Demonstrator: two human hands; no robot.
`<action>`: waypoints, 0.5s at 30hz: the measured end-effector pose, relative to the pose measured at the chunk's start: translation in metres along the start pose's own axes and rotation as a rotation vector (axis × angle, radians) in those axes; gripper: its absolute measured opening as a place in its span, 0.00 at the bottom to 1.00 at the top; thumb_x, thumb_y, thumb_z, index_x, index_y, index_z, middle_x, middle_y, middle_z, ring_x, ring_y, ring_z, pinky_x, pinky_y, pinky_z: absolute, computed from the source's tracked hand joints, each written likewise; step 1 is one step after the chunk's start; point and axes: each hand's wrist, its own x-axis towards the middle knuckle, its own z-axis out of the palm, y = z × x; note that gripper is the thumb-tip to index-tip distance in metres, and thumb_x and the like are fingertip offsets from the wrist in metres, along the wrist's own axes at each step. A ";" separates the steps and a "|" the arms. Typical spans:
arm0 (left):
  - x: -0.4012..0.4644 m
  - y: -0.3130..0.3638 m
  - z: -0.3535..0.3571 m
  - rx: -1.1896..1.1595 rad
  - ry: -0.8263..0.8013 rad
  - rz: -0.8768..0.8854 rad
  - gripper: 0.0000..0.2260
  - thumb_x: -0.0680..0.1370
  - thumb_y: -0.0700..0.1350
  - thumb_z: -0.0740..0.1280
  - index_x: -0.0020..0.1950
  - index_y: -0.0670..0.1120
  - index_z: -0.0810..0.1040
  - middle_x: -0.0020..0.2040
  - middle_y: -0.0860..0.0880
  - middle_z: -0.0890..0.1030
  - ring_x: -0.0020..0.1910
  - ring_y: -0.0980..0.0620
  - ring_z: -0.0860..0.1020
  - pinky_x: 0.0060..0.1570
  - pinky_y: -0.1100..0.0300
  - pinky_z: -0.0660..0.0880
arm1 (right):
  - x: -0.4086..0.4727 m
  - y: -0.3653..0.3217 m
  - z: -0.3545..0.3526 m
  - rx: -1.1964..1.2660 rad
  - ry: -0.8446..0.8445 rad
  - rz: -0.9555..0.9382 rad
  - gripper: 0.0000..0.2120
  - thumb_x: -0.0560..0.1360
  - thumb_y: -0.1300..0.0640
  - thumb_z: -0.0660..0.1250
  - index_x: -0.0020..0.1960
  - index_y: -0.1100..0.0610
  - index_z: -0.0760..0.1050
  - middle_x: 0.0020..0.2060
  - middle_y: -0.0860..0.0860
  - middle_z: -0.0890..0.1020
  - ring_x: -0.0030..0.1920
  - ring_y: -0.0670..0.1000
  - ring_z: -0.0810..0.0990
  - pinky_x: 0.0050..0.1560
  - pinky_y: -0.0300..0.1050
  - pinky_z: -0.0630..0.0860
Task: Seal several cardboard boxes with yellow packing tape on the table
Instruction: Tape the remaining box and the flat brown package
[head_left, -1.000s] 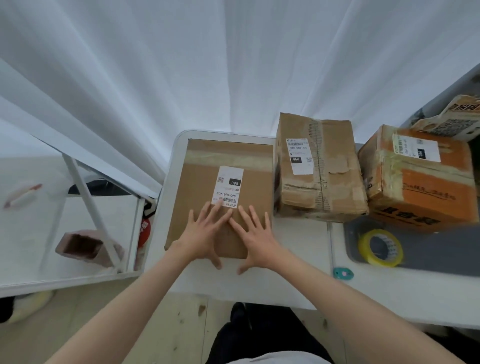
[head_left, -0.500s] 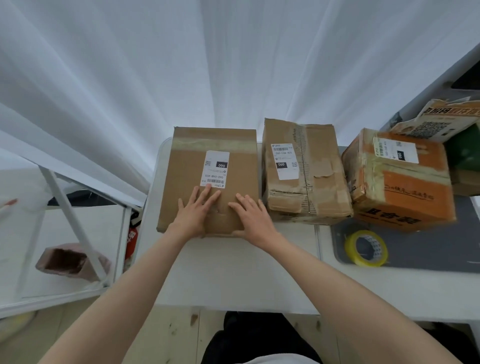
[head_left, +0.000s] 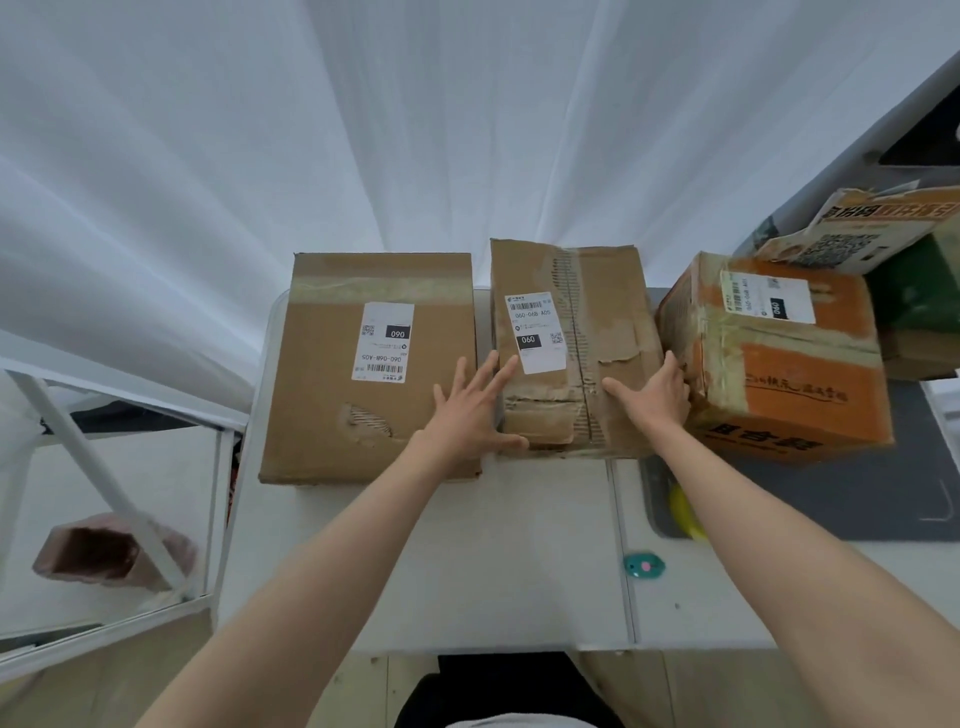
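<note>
Both hands have left the flat box (head_left: 363, 374) they pressed half a second earlier and now bracket the middle box (head_left: 571, 343) on the white table (head_left: 467, 561).

Nearest the camera, two bare forearms reach forward over the table edge. A small teal tag (head_left: 644, 565) lies on the tabletop between the arms, near the seam. Just beyond it, the yellow tape roll (head_left: 683, 512) sits on a grey mat (head_left: 841, 499), mostly hidden behind the right forearm.

The left hand (head_left: 470, 415) lies with fingers spread and straight along the middle box's left side, over the gap beside the flat box, thumb at the near corner. The right hand (head_left: 654, 397) rests on the box's right side, thumb extended across the top; its fingers dip between this box and the orange box (head_left: 779, 358), and how far they curl cannot be told.

The three boxes stand in a row, each bearing a white shipping label. The middle box is creased and torn along its top seam. Behind the orange box a printed carton (head_left: 862, 228) leans at the right edge. White curtain (head_left: 415, 130) fills the background.
</note>
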 end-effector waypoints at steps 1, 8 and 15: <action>0.002 0.003 0.002 -0.043 0.000 -0.021 0.55 0.70 0.65 0.75 0.81 0.61 0.37 0.83 0.54 0.38 0.80 0.39 0.35 0.73 0.26 0.43 | -0.001 0.001 0.003 0.002 0.012 -0.001 0.52 0.72 0.41 0.76 0.82 0.56 0.48 0.80 0.57 0.57 0.79 0.62 0.57 0.77 0.60 0.57; -0.007 -0.008 0.015 -0.059 0.073 -0.120 0.61 0.65 0.67 0.77 0.82 0.58 0.36 0.81 0.48 0.32 0.81 0.44 0.34 0.74 0.32 0.40 | -0.032 -0.013 0.029 0.053 0.066 -0.117 0.46 0.72 0.47 0.78 0.80 0.55 0.55 0.77 0.56 0.62 0.74 0.62 0.64 0.72 0.60 0.64; -0.020 -0.043 0.007 -0.050 0.159 -0.186 0.56 0.68 0.65 0.77 0.83 0.59 0.42 0.83 0.47 0.39 0.81 0.44 0.38 0.75 0.30 0.43 | -0.044 -0.035 0.043 -0.037 -0.161 -0.224 0.45 0.78 0.50 0.71 0.83 0.54 0.45 0.82 0.54 0.51 0.79 0.60 0.57 0.76 0.59 0.59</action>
